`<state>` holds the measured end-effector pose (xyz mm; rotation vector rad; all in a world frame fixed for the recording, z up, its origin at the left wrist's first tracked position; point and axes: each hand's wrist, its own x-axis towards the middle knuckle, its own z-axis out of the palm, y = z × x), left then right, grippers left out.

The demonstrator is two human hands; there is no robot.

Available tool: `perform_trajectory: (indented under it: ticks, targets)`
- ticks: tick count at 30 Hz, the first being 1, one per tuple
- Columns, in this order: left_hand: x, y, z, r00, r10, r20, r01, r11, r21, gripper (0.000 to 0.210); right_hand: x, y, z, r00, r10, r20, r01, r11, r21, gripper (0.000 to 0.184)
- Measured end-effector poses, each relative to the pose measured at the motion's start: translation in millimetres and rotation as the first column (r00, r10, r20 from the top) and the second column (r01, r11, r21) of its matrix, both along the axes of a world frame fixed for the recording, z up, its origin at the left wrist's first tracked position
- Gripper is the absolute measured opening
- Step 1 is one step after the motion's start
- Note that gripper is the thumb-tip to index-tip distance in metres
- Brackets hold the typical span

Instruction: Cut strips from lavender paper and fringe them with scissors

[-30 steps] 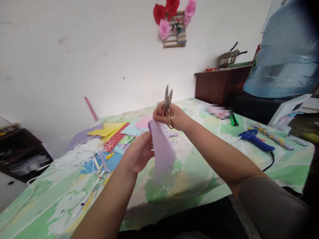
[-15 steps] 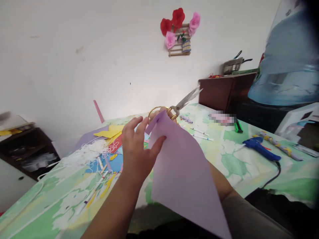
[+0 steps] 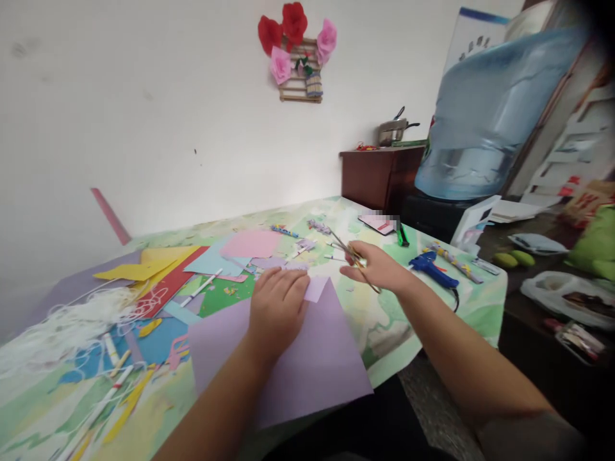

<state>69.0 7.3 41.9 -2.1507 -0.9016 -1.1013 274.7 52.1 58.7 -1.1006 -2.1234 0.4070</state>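
A large sheet of purple paper (image 3: 327, 365) lies on the table's near edge, with a corner folded over at its top. My left hand (image 3: 278, 307) rests palm down on the sheet's upper part, its fingers together and bent over the folded edge; the fingertips are partly hidden. To the right, my right hand (image 3: 368, 262) is closed around gold-handled scissors (image 3: 371, 282), held just above the table. Their blades point up and left, away from the paper.
Coloured papers, including a pink sheet (image 3: 252, 244), and tangled white string (image 3: 72, 326) lie left. A blue glue gun (image 3: 435, 270), a green cutter (image 3: 402, 235) and a wrapped stick (image 3: 454, 261) are at right. Behind stands a large water bottle (image 3: 485, 121).
The purple paper has come down from mid-air onto the table. My right hand has moved right with the scissors, apart from the sheet. My left hand now presses on it; the view has turned right.
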Motion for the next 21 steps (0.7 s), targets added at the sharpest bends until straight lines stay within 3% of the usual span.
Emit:
perform_trajectory:
  ticks: [3,6,13,21]
  targets:
    - [5,0,-26.1,0.999,0.051,-0.011,-0.051,0.998,-0.048,0.020,32,-24,-11.8,0.918,-0.173,0.358,0.139,0.983,0.118,0.018]
    - [9,-2,-43.0,0.996,0.077,-0.034,-0.080,0.993,-0.091,0.021,36,-45,-28.6,0.812,-0.250,0.528,0.185,0.967,0.174,0.019]
    - [21,-14,-49.7,0.987,0.090,-0.135,-0.107,0.987,-0.122,0.019,14,-44,-51.9,0.735,-0.368,0.569,0.252,0.928,0.274,0.023]
    - [27,-20,-55.4,0.945,0.095,-0.314,-0.186,0.943,-0.275,0.023,4,-29,-62.0,0.710,-0.234,0.665,0.119,0.970,0.214,0.026]
